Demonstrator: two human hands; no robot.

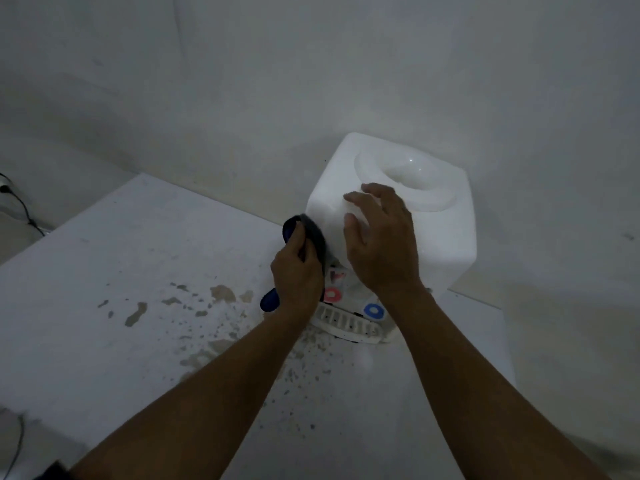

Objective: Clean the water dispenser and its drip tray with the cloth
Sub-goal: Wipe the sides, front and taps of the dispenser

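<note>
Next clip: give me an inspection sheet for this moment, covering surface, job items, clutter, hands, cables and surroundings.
Surface: white tabletop, brownish stains and dark specks in front of the dispenser.
Job's things: white plastic tabletop water dispenser, empty bottle socket on top, red tap and blue tap; white slotted drip tray in place under the taps; dark blue cloth pressed on the dispenser's front-left edge.
Clutter: nothing seen.
Hands: left hand, grip shut on the cloth; right hand open, resting flat on the dispenser's top front.
Cables: black cable at far left by the wall; another at lower left.
Surroundings: plain white walls, dim light.
</note>
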